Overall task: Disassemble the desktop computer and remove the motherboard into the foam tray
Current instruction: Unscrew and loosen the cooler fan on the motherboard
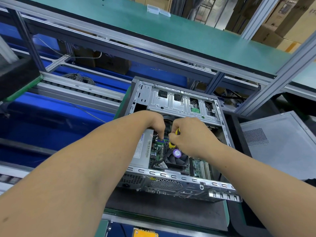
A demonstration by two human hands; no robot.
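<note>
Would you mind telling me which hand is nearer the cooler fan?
Right. The right hand, holding a screwdriver, is just above the fan; the left hand is farther up-left.

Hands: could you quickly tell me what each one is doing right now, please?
Left hand: fingers reach onto the motherboard; grip unclear.
Right hand: grips a yellow-handled screwdriver.

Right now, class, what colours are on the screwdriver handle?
Yellow and black screwdriver handle, seen in the head view.

both hands reach into the open computer case (172, 181). the left hand (156, 123) pinches something small by the motherboard (156, 151), while the right hand (189, 135) grips a yellow-handled screwdriver (177, 131) above the cooler fan (176, 157). a side panel (280, 144) lies right.
</note>
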